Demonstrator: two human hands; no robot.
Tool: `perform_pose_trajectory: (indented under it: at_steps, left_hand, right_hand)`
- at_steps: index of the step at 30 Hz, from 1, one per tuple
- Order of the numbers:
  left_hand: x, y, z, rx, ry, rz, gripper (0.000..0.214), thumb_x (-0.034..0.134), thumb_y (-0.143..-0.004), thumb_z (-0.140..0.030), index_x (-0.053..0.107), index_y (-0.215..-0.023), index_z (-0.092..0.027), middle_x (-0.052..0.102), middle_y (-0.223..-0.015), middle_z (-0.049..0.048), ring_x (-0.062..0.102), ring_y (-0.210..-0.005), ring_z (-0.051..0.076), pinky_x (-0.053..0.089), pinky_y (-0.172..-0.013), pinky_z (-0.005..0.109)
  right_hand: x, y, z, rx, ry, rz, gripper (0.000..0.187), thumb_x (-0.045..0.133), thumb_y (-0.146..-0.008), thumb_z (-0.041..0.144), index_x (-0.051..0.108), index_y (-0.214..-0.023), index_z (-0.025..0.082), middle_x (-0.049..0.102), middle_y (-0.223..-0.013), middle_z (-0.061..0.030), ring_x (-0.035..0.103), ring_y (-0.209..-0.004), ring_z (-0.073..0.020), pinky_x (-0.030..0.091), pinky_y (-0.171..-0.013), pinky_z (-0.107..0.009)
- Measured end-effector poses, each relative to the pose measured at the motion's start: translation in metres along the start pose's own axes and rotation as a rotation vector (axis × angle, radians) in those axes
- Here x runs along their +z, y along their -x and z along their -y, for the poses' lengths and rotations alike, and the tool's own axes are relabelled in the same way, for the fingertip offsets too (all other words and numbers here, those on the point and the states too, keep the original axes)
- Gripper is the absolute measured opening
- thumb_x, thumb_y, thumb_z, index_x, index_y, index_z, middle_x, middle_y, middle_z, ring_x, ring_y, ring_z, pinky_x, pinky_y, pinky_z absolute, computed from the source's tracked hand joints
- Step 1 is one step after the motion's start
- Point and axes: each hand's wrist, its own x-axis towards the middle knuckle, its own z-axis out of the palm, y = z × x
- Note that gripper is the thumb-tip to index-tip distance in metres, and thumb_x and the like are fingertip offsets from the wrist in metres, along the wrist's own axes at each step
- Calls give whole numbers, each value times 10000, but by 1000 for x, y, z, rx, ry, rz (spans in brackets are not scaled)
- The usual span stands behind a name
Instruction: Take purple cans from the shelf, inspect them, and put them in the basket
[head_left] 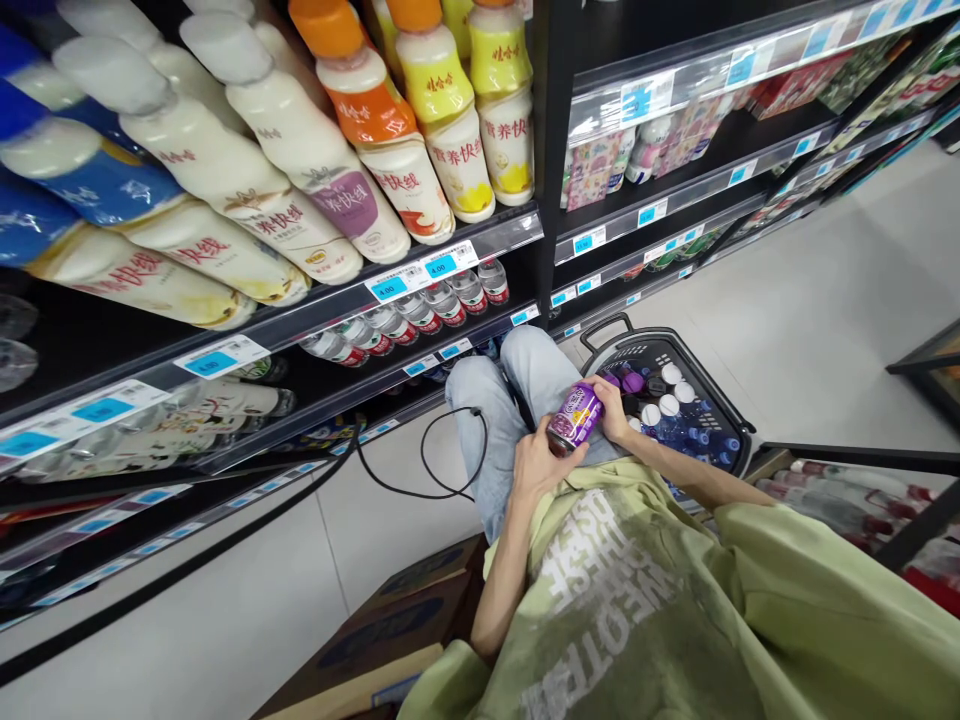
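Above my lap, a purple printed can [576, 415] is held between both hands, tilted, with its dark end toward the lower left. My left hand [536, 462] wraps around that lower end. At its upper right end, my right hand [610, 408] has its fingers closed on the can. Just to the right of my right hand stands a black shopping basket [709, 372] on the floor, holding several bottles with white, purple and blue caps.
At the left, a shelf rack [442, 255] carries rows of milk drink bottles [337, 190] above small water bottles [424, 310]. A black cable [420, 492] loops by my knee. Cardboard boxes [390, 630] lie at lower left. Another rack of bottles [847, 490] stands at right.
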Motion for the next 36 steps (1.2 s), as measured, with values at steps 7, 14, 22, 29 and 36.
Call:
perform_pose_trajectory:
  at_steps: [7,14,22,29,36]
  left_hand:
    - [4,1,3,49,41,-48,629,788,-855,-466,545,-1383,-226,803,-1021,80,787,-882,299,579,-750,359]
    - [13,3,8,408,50,-364,801,880,-766,-382,492,-1449,-223,619,-1362,147,656,-1255,300,611,-984,418]
    - [18,2,14,421,3,-375,670,852,-814,-335,579,-1418,-232,668,-1228,106,697,-1145,254,610,-999,378]
    - [15,1,11,255,67,-320,587,873,-745,-453,635,-1223,-210,766,-1126,87,761,-977,241,620,-852,337]
    - [16,3,10,274,-33,-380,534,848,-773,-448,667,-1204,-189,784,-1100,106,756,-995,274,600,-892,371]
  right_hand:
    - [4,-1,4,18,41,-32,461,563,-949,646,748,-945,223,735,-931,-47,660,-851,-245,545,-803,-375]
    - [5,-1,7,20,114,-13,520,549,-939,704,736,-926,219,729,-905,-52,655,-840,-248,536,-784,-370]
    - [3,0,8,21,81,-19,513,585,-925,711,732,-928,220,728,-916,-55,653,-835,-252,530,-782,-375]
    - [3,0,7,19,106,-16,551,562,-929,746,739,-919,225,724,-910,-50,651,-858,-253,527,-821,-378]
    - [4,-1,7,21,104,-16,556,566,-924,751,737,-916,222,720,-895,-47,645,-842,-245,526,-796,-369]
